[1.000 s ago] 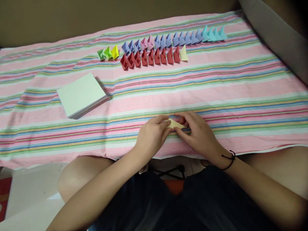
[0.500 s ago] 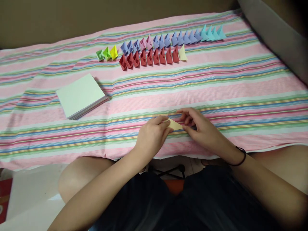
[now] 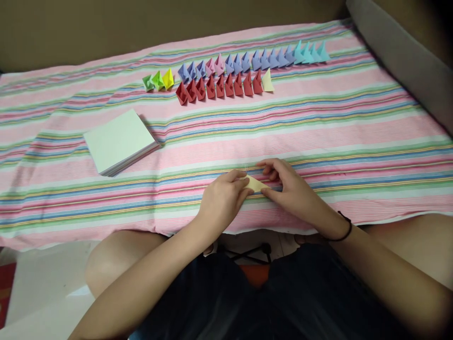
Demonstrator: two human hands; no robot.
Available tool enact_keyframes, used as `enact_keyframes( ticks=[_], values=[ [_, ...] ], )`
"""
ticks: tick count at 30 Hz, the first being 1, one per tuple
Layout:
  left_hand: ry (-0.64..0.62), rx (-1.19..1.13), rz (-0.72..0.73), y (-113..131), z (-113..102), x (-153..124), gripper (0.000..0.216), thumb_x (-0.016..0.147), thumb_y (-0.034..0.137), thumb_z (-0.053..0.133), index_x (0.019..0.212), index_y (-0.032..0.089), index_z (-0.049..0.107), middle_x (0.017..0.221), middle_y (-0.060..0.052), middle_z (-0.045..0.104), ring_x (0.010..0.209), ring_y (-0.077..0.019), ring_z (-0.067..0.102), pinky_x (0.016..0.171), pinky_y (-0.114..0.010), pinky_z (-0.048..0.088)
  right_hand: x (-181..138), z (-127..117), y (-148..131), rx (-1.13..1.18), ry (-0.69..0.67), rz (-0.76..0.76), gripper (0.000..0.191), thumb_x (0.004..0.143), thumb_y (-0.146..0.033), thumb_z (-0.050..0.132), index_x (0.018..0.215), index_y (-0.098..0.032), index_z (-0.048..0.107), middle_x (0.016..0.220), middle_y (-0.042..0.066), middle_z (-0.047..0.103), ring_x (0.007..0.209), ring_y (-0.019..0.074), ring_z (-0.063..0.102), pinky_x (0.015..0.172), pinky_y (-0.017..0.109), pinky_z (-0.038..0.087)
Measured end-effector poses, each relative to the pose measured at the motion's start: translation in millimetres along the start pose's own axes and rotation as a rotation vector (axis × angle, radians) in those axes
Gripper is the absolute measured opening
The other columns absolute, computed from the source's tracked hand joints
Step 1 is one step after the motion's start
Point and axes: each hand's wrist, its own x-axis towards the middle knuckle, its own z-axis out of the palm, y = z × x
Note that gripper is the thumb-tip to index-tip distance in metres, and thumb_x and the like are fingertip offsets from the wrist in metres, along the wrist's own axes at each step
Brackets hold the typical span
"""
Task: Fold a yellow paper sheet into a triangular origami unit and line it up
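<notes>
A small folded piece of pale yellow paper (image 3: 255, 184) lies just above the striped cloth, its pointed end to the right. My left hand (image 3: 223, 192) is closed on its left part, with the thumb and fingertips pinching it. From the right, the thumb of my right hand (image 3: 288, 186) touches the lower edge near the pointed end. The other fingers of that hand are loosely bent, held apart from the thumb above the paper. How the hidden left part of the paper is folded I cannot see.
Farther back stand rows of small folded paper pieces: several red (image 3: 220, 87), blue-purple (image 3: 272, 59) and turquoise (image 3: 307, 53), plus a pale yellow one (image 3: 268, 81). Green and yellow pieces (image 3: 158, 80) stand left of them. A thick paper stack (image 3: 120, 141) lies on the striped cloth (image 3: 191, 156).
My right hand has shifted slightly left, its thumb moving in along the lower edge of the paper. My left hand keeps its pinch. The view has tilted a little.
</notes>
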Motion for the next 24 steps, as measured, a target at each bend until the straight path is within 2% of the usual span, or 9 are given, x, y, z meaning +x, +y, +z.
enact_keyframes(
  ticks=[6,11,14,18,24],
  values=[
    [-0.025,-0.005,-0.029,1,-1,1,0.015,0.086,0.026,0.062,0.097,0.019,0.07,0.113,-0.005,0.067,0.089,-0.0195,0.067,0.072,-0.03,0.054,7,-10,9,0.168,-0.076,0.092,0.048,0.065,-0.007,0.051,0.109,-0.024,0.052,0.096,0.003,0.051,0.081,0.0159,0.051,0.074,0.032,0.046],
    [-0.053,-0.021,-0.048,0,-3,3,0.013,0.085,0.026,0.063,0.093,0.021,0.071,0.112,-0.003,0.067,0.083,-0.0176,0.067,0.069,-0.028,0.053,9,-11,12,0.275,-0.052,0.166,0.032,0.067,-0.015,0.055,0.098,-0.021,0.055,0.093,0.004,0.054,0.083,0.0176,0.053,0.07,0.032,0.046],
    [-0.087,-0.039,-0.043,-1,-6,5,0.012,0.085,0.026,0.063,0.09,0.021,0.072,0.111,-0.002,0.067,0.082,-0.0171,0.067,0.07,-0.028,0.052,6,-6,7,0.189,-0.009,0.097,0.029,0.071,-0.018,0.058,0.1,-0.02,0.058,0.094,0.005,0.056,0.086,0.0189,0.055,0.076,0.035,0.047],
    [-0.12,-0.068,-0.035,-4,-9,6,0.016,0.085,0.02,0.06,0.095,0.021,0.072,0.112,-0.003,0.066,0.084,-0.0178,0.067,0.074,-0.028,0.052,1,-2,-1,0.012,-0.001,-0.055,0.016,0.077,-0.017,0.056,0.087,-0.022,0.067,0.094,0.005,0.06,0.094,0.0211,0.055,0.086,0.039,0.044],
    [-0.189,-0.054,-0.014,-4,-14,5,0.027,0.081,0.008,0.055,0.097,0.021,0.072,0.116,-0.005,0.063,0.094,-0.0201,0.065,0.082,-0.03,0.05,2,1,1,-0.054,0.001,-0.08,0.014,0.076,-0.021,0.063,0.088,-0.023,0.071,0.092,0.005,0.061,0.096,0.0227,0.055,0.089,0.04,0.041]
  ],
)
